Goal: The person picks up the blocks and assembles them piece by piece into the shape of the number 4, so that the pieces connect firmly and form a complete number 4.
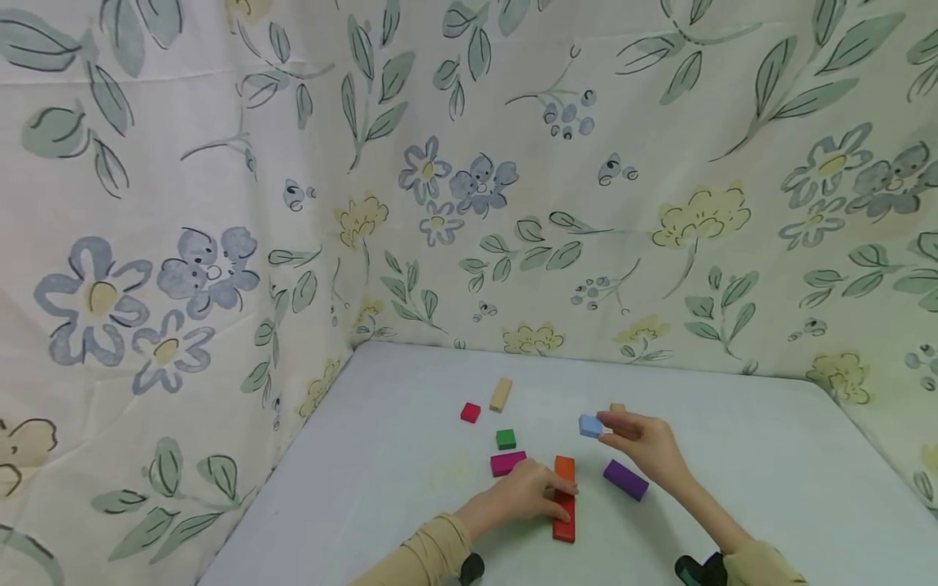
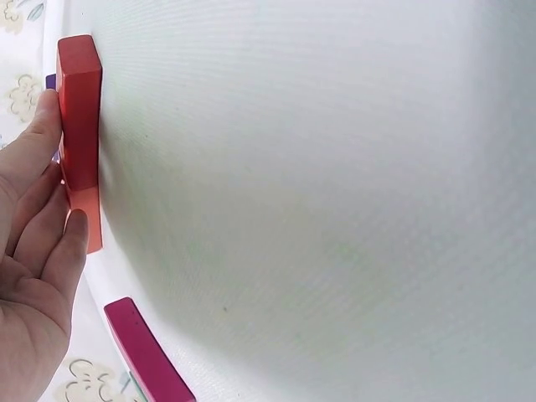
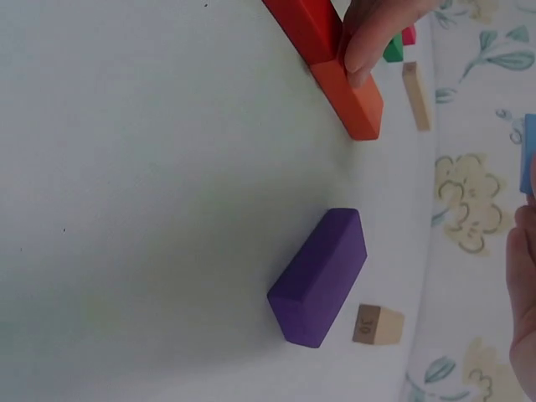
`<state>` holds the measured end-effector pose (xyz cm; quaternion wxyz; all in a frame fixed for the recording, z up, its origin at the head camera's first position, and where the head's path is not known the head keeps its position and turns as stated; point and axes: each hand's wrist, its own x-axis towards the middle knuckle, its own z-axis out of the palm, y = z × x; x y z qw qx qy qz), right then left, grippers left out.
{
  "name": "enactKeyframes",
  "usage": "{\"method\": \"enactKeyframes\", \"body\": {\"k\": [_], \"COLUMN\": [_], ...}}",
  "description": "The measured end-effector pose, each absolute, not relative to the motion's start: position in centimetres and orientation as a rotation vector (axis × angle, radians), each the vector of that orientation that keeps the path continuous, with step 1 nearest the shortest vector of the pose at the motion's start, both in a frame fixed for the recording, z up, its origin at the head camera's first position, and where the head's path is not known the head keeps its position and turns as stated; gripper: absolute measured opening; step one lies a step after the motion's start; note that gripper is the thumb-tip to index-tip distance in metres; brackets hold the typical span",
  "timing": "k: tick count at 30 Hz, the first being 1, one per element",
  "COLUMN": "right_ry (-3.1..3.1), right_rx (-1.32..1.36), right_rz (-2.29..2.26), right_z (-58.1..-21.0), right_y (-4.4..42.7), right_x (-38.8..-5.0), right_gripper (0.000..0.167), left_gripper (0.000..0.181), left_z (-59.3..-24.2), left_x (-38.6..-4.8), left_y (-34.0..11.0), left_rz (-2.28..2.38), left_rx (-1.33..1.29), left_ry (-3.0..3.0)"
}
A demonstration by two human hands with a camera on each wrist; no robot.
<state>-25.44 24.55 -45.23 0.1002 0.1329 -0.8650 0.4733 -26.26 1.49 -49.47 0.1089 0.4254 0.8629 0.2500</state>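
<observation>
On the table a red block [image 1: 563, 529] and an orange block [image 1: 564, 468] lie end to end in one line. The left hand [image 1: 523, 494] holds them at their sides, its fingers and thumb spanning the place where they meet; the left wrist view shows this hand [image 2: 38, 243] against the red block [image 2: 81, 126]. Up in the air, the right hand [image 1: 648, 446] pinches a light blue block [image 1: 589, 426] between thumb and fingers. In the right wrist view only part of that hand [image 3: 523, 285] shows at the edge. A purple block [image 3: 318, 276] lies below it.
Left of the orange block lies a magenta block [image 1: 506, 464], with a green block [image 1: 506, 439], a small red block [image 1: 471, 413] and a long wooden block [image 1: 501, 395] farther back. A small wooden block [image 3: 378, 325] stands beyond the purple one. Floral cloth [image 1: 469, 203] hangs behind the table.
</observation>
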Motion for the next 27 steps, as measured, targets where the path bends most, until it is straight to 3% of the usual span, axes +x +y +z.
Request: {"method": "enactKeyframes", "body": {"k": [27], "right_ry": [-2.559], "right_rx": [0.442], "right_rz": [1.402], "right_z": [-46.4], "right_y": [22.3], "right_x": [-27.0], "right_gripper": [0.033], "left_gripper": [0.035], "left_z": [-49.0], "left_x": [-26.1], "left_y": [1.5], "left_rz": [0.662], "left_rx": [1.280], "left_ry": [2.570]}}
